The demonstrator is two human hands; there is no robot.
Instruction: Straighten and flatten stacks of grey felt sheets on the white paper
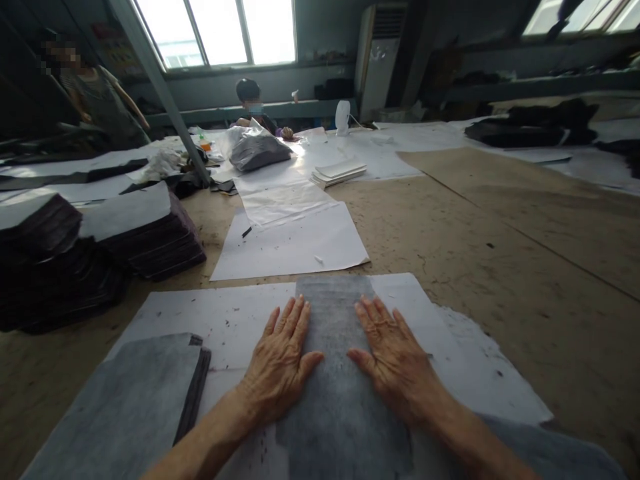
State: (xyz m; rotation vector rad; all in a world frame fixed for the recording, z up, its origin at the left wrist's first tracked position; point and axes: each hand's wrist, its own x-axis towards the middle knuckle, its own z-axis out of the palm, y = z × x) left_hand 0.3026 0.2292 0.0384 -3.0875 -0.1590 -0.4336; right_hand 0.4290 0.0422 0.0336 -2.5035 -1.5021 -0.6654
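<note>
A long grey fabric-like sheet point(335, 407) lies in front of me on white paper point(225, 313). My left hand point(283, 353) rests flat along its left edge, fingers stretched out and thumb pointing inward. Across from it, my right hand point(393, 353) lies on the right edge with fingers spread. Neither hand grips anything. To the left of my left forearm is a stack of cut grey pieces point(130, 393) with dark layered sides. More grey material point(545, 447) shows beyond my right forearm, partly hidden by it.
Dark fabric stacks topped with white point(150, 233) stand at the left. Ahead lie a white sheet point(295, 247), a pile of white papers point(340, 172) and a plastic bag with dark contents point(260, 150). One person point(250, 100) is across the table, another point(103, 100) at far left.
</note>
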